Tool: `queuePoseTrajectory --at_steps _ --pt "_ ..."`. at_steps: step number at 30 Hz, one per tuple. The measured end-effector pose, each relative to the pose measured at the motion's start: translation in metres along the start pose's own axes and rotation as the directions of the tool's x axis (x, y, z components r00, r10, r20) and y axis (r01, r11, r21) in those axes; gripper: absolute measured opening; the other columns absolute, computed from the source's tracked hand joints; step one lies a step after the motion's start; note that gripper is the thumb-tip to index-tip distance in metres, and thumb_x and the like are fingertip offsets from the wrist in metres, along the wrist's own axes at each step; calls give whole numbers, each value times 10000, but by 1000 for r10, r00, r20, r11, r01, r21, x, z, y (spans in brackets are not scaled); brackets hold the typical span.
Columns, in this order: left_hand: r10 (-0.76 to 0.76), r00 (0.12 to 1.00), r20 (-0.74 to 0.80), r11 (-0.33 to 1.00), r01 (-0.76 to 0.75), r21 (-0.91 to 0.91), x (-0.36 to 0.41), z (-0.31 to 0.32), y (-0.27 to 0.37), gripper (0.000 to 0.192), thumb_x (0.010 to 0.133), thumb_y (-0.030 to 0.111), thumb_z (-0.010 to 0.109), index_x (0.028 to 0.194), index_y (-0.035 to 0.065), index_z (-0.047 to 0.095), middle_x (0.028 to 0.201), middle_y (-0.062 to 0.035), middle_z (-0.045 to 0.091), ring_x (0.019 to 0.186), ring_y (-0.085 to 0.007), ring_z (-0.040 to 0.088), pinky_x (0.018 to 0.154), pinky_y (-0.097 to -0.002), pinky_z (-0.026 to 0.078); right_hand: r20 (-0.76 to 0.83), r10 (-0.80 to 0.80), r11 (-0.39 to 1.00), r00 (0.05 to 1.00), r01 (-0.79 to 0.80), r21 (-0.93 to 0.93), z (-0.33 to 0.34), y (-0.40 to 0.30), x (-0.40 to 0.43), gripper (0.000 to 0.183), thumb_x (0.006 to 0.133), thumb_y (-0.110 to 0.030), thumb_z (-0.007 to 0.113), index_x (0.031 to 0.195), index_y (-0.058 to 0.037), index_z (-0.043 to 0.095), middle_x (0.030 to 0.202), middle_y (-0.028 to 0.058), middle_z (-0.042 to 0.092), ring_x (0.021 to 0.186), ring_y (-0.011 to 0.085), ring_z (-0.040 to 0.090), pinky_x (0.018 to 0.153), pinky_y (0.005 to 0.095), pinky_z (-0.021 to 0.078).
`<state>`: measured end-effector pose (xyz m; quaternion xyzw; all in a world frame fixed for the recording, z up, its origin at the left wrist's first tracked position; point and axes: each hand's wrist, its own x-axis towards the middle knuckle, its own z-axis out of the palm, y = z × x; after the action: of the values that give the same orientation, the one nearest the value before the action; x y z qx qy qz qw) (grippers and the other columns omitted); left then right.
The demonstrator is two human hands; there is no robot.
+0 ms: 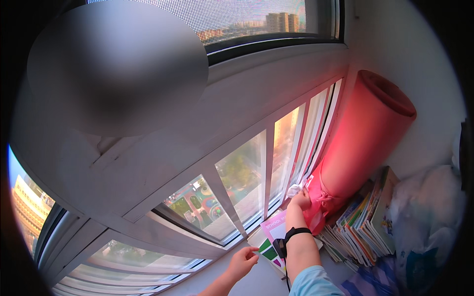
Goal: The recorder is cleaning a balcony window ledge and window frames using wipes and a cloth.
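Observation:
My right hand, with a black strap device on the wrist, is at the base of the window frame. Its fingers are closed on a crumpled white cloth or tissue. Right beside it, a pink plastic bag is gathered around the foot of a rolled red mat. My left hand is lower and to the left, fingers loosely curled, holding nothing that I can see. Between the hands lie a pink printed booklet and a green-and-white sheet on the sill.
Many thin books stand in a leaning row right of my arm. Beyond them are a translucent plastic bag and a blue-purple striped bag. White-framed window panes run along the left. A blurred oval covers the upper left.

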<state>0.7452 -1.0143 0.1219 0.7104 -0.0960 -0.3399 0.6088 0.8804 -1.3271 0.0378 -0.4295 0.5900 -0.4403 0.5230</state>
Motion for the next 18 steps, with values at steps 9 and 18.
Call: queuePoseTrajectory --at_steps 9,18 --pt "-126 991 51 992 126 16 7 -3 -10 325 872 112 576 1177 6 538 889 -47 612 793 -122 601 715 -254 491 362 -104 876 926 -87 475 65 54 92 410 815 -211 387 1103 -14 602 999 66 598 952 209 547 863 315 412" --pt "-40 999 13 997 40 -63 20 17 9 323 845 91 595 1151 -6 559 818 -51 616 682 -104 580 607 -232 481 383 -497 858 778 507 83 100 128 188 549 829 -209 361 1272 110 418 1409 237 326 1333 317 268 1107 336 158"
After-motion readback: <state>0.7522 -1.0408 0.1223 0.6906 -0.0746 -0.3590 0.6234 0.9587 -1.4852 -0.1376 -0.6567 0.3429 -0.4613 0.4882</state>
